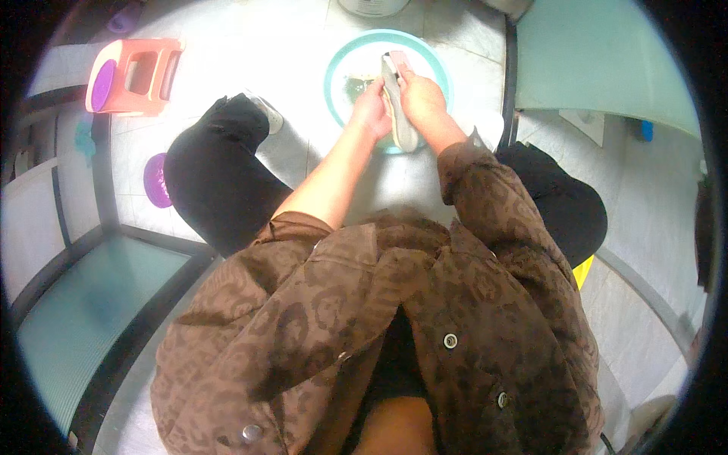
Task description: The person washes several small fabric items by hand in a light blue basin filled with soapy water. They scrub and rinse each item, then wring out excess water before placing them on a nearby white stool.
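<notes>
Above a round basin with a teal rim [334,62], my left hand [372,111] grips a long grey shoe or shoe sole [405,128] with a pale yellowish edge. The piece stands nearly on edge, its rounded end towards me. My right hand [424,99] is on its other side, closed on a small pink block-like tool [400,58], perhaps a brush, which lies against the shoe's far end. Fingers hide where the tool and shoe meet. Something dark greenish [357,85] shows in the basin, left of my hands; glare hides its detail.
A pink plastic stool [128,104] with a purple oval part lies at the upper left. A purple item [156,181] is beside my left knee. A white bucket [374,7] stands beyond the basin. At the right are a dark-framed glass panel [597,57] and a floor drain [588,122].
</notes>
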### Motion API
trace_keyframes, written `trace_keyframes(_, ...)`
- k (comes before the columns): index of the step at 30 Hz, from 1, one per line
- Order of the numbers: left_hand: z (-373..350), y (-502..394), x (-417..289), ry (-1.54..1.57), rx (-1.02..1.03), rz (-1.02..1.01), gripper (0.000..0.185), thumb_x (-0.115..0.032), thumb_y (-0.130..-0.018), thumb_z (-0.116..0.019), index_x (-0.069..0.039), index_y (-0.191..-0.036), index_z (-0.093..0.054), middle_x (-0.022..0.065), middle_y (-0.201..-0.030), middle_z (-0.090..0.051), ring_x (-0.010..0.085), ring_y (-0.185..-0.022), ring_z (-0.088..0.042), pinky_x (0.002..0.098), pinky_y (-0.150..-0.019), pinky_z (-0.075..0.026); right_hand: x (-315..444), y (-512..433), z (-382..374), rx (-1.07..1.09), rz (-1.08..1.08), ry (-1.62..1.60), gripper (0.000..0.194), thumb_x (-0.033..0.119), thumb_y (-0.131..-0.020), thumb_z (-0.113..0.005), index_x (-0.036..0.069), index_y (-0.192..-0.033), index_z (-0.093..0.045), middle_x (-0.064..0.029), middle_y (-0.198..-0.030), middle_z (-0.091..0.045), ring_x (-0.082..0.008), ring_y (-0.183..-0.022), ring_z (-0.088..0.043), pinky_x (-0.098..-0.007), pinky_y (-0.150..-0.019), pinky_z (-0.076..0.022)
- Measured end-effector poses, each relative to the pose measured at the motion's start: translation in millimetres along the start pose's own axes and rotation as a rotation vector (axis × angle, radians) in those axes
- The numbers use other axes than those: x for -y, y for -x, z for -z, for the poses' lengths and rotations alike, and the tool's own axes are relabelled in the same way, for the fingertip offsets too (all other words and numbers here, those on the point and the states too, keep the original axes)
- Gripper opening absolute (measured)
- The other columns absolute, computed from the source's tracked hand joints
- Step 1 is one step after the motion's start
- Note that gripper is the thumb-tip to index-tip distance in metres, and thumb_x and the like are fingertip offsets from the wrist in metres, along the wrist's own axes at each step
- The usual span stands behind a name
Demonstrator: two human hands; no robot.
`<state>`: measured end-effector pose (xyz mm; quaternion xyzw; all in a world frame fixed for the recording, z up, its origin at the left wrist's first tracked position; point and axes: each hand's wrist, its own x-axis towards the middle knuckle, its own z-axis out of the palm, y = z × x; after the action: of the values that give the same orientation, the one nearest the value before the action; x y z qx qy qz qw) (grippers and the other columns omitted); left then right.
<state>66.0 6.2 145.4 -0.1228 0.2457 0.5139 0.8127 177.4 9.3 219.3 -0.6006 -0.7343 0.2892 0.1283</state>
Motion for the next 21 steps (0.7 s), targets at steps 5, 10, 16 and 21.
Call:
trace_keyframes(5,14.6,-8.8,-2.5,0.018,-0.112,-0.189,0.043,-0.030,-0.103,-0.028,0.000,-0.125,-0.050,0.0162,-0.117,-0.061,0.0295,-0.108,-0.059,0.0434,-0.099,-0.045,1.1,5.7,-5.8,0.163,0.019,0.078,0.035,0.022,-0.094,-0.046,0.013,-0.125,-0.058,-0.0255,-0.089,-0.065,-0.0431,-0.082,-0.063,-0.0506,-0.076,-0.0486)
trace_keyframes(10,15.3,-14.7,-0.1,0.067,-0.027,-0.074,0.033,-0.023,-0.102,-0.035,0.000,-0.120,-0.051,0.0143,-0.108,-0.062,0.0267,-0.101,-0.060,0.0411,-0.091,-0.049,3.3,5.1,-7.0,-0.071,0.070,0.023,0.035,0.022,-0.094,-0.045,0.015,-0.126,-0.058,-0.0256,-0.087,-0.065,-0.0436,-0.082,-0.063,-0.0511,-0.076,-0.0487)
trace_keyframes(16,0.5,-3.2,-1.1,0.035,-0.074,-0.275,0.036,-0.026,-0.102,-0.033,-0.002,-0.117,-0.053,0.0137,-0.108,-0.063,0.0255,-0.100,-0.061,0.0395,-0.092,-0.049,6.2,-10.0,-3.7,-0.017,0.143,-0.074,0.034,0.021,-0.093,-0.046,0.012,-0.124,-0.058,-0.0243,-0.088,-0.065,-0.0427,-0.082,-0.064,-0.0508,-0.075,-0.0491)
trace_keyframes(21,-13.4,0.3,-1.0,0.044,-0.067,-0.191,0.041,-0.028,-0.103,-0.028,-0.001,-0.126,-0.048,0.0165,-0.116,-0.059,0.0285,-0.110,-0.057,0.0422,-0.098,-0.046,14.4,-9.2,11.4,0.124,-0.034,0.127,0.042,0.026,-0.096,-0.041,0.011,-0.135,-0.048,-0.0258,-0.111,-0.061,-0.0420,-0.099,-0.061,-0.0494,-0.087,-0.0466)
